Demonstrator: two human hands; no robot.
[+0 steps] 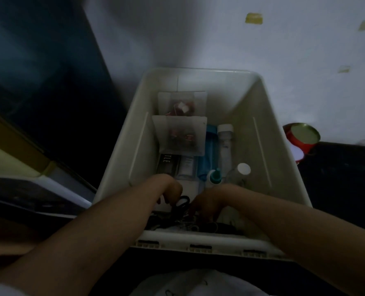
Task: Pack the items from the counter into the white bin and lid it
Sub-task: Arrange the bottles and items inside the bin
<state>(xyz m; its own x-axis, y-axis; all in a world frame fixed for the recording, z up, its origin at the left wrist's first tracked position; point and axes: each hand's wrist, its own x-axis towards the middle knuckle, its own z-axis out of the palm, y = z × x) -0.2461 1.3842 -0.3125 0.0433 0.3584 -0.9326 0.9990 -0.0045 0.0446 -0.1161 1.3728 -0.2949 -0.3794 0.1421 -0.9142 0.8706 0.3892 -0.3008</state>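
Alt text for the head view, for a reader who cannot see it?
Both hands, left hand and right hand, reach into the near end of an open white bin among black scissors. Bottles and two clear pouches lie farther in; the picture is dim.

Two pouches point(180, 124) at the bin's point(262, 116) far left, bottles point(218, 150) right of them, scissors point(180, 205) nearest, tin point(302, 134) outside right.

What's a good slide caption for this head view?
Both hands reach into the white bin among scissors, bottles and pouches.
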